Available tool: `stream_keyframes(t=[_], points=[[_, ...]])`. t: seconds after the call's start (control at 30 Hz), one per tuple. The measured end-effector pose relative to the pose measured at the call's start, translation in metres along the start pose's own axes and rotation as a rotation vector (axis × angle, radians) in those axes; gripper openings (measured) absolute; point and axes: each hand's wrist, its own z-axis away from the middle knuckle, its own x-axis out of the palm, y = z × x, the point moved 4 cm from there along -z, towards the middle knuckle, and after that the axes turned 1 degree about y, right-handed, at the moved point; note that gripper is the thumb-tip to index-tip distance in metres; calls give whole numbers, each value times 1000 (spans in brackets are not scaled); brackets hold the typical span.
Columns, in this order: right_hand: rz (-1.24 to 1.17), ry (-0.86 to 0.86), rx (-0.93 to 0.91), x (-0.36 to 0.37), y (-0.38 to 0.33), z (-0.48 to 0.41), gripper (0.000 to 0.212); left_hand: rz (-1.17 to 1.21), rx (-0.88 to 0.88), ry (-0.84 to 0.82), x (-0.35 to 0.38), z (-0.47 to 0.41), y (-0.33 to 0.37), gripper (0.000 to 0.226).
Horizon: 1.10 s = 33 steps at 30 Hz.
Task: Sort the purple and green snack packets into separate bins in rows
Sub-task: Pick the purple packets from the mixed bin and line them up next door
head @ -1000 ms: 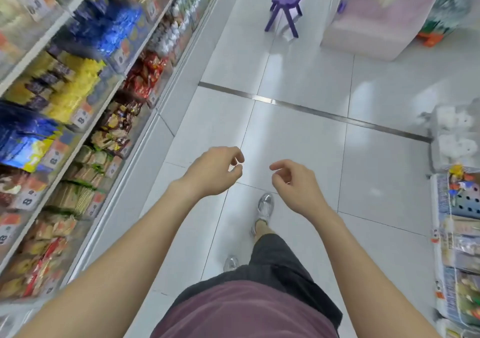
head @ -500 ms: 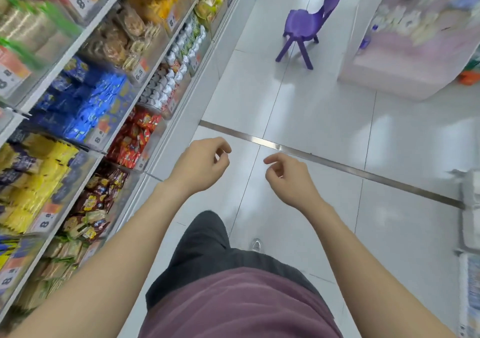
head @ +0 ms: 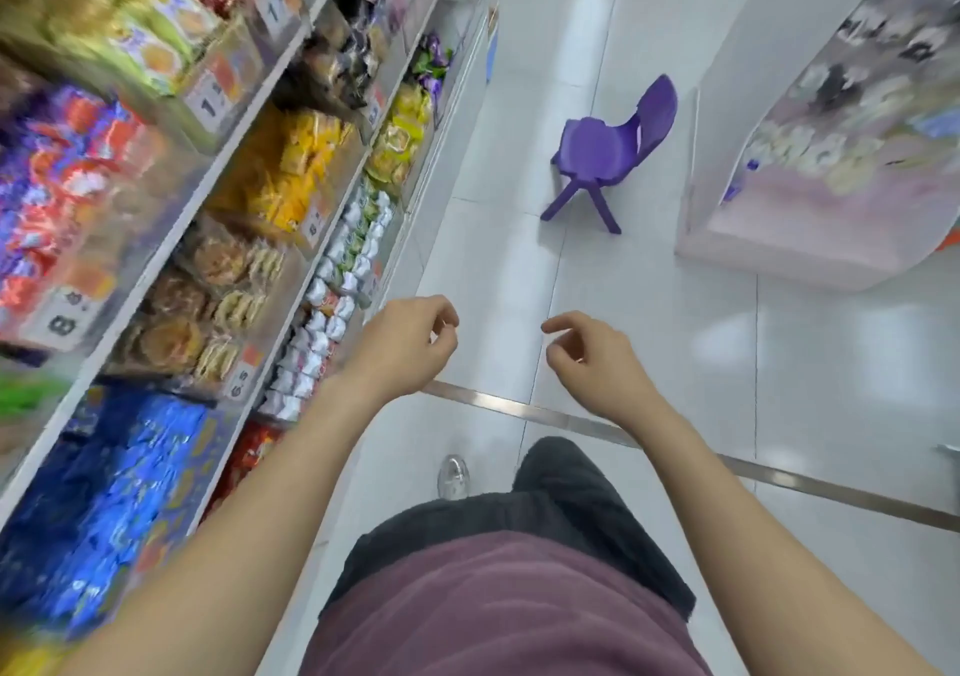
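- I was on the move down the aisle. The silver metal strip [head: 571, 422] set in the white tiled floor [head: 675, 337] had been well ahead a second before, and now it ran right under my wrists.
- My left hand [head: 402, 345] and right hand [head: 592, 358] hung out in front of me over the floor, a little apart from each other.
- Nothing had changed in the grip: the fingers [head: 566, 321] were loosely curled and clamped on nothing, the same on both hands as a second earlier.
- The small purple plastic chair [head: 608, 150] had come much nearer, ahead and to my right.
- Here was the news: the purple and green snack packets [head: 434, 65] had come into view. They sat jumbled together in a clear-fronted bin [head: 451, 84] at the far end of the white shelf rack [head: 236, 153] on my left, just past the yellow packets [head: 296, 166].
- Those packets were still well apart from both hands.
- As I read it, sorting hadn't begun and I was still on the approach, needing more steps and a turn to the shelf.
- The blur kept me from telling which bins would take each colour.
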Motion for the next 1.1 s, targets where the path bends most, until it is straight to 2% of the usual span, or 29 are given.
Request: stream_keyframes(t=[0.2,0.37,0.6,0.73,0.93,1.1], points=[[-38,96,46,-62,-4,-152,27,-65,65,-113,-29,-181,22,19],[-67,163,48,-119,-10,-302,28,-87,64,-125,-49,-333,44,18],[-28,27,-28,-187,-66,-484,27,-57,-46,-58,-108,-494,53,18],[25,-32,-72,-213,-96,-591,27,-6,-152,12,-129,-574,28,23],[96,-97,-93,-230,-133,-762,31,27,-190,71,-159,-727,-13,25],[160,-156,-122,-249,-184,-886,29,66,-240,43,-199,-839,-31,24]])
